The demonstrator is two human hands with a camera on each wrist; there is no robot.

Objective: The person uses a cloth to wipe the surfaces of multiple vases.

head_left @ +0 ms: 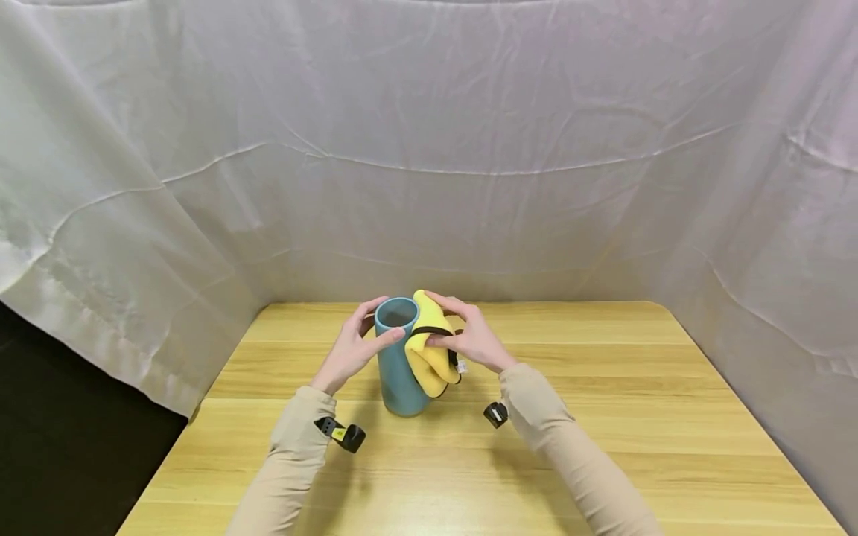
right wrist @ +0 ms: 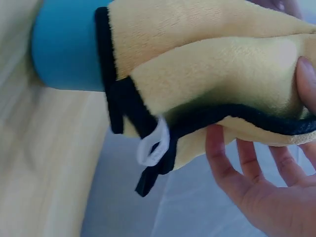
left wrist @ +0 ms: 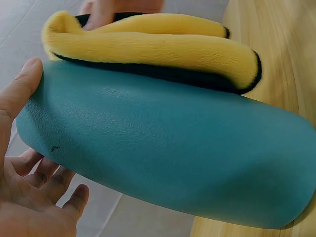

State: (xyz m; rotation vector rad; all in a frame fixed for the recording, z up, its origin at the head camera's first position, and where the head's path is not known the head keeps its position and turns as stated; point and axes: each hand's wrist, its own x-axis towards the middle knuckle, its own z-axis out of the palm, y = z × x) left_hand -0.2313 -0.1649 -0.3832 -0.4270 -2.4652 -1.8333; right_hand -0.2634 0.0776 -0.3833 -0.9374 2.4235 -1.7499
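A teal vase (head_left: 395,365), narrower at its open top, stands upright on the wooden table. My left hand (head_left: 351,348) holds it near the rim, thumb on the near side and fingers round the far left side. A small dark mark shows on its wall in the left wrist view. Against the vase's right side hangs a folded yellow cloth (head_left: 429,353) with black edging, which my right hand (head_left: 474,336) grips between thumb and fingers. In the right wrist view, a white loop tag (right wrist: 154,145) dangles from the cloth's edge.
The light wooden table (head_left: 603,417) reaches back to a pale grey curtain (head_left: 469,186), which also hangs at both sides. Beyond the table's left edge lies a dark area (head_left: 60,432). Small black devices are strapped at both sleeved wrists.
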